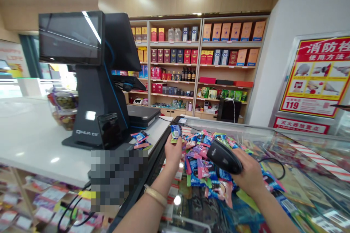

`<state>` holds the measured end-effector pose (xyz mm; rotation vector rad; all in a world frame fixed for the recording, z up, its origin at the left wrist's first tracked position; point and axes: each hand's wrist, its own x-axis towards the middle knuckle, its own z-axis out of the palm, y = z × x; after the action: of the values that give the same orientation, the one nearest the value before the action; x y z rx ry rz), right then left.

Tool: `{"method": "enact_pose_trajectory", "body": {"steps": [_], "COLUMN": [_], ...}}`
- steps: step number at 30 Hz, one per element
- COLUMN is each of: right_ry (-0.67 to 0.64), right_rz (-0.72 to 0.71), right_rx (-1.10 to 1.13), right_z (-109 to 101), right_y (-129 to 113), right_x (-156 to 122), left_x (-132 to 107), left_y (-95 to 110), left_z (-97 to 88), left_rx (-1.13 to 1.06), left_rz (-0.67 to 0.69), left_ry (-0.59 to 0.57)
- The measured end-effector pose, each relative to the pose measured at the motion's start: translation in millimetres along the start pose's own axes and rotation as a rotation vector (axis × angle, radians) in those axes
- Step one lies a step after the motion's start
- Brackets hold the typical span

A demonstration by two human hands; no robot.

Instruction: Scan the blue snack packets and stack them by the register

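Between the fingers of my left hand [173, 151] is a small blue snack packet [176, 131] with a white barcode label facing me. My right hand [249, 172] grips a black barcode scanner [224, 156], whose head points left toward that packet. Below and between both hands lies a heap of blue and pink snack packets [201, 167] on a glass counter [197, 207]. A few similar packets [140, 137] lie on the white counter beside the checkout terminal. The scanner covers part of the heap.
A black checkout terminal [98, 98] with two screens stands on the white counter [32, 142] at left. Plastic tubs [63, 105] sit behind it. A black cable [276, 164] loops right of my right hand. Shelves of boxes [177, 56] line the back wall.
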<state>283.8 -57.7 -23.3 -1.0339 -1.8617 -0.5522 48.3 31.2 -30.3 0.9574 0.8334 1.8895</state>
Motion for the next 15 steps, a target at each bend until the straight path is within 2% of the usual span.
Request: {"method": "enact_pose_trajectory", "body": {"steps": [3,5,11,15], "right_ry": [0.022,0.022,0.079,0.095], "right_rz": [0.000,0.004,0.011,0.003], "right_rx": [-0.016,-0.015,-0.046,-0.066], "right_z": [0.9,1.4,-1.0,-1.6], "right_y": [5.7,8.9,13.9,16.3], "right_x": [-2.4,-3.8,-4.4,-4.3], "left_x": [26.5,42.1,67.3,78.5], "left_y": [3.9,6.3,3.0,2.8], "left_z": [-17.3,-30.3,-58.4,-71.7], "left_rx": [-0.201,-0.235,-0.244,-0.238], "left_rz": [-0.105,-0.140,-0.169,-0.188], "left_ry": [0.257,0.357,0.534,0.569]}}
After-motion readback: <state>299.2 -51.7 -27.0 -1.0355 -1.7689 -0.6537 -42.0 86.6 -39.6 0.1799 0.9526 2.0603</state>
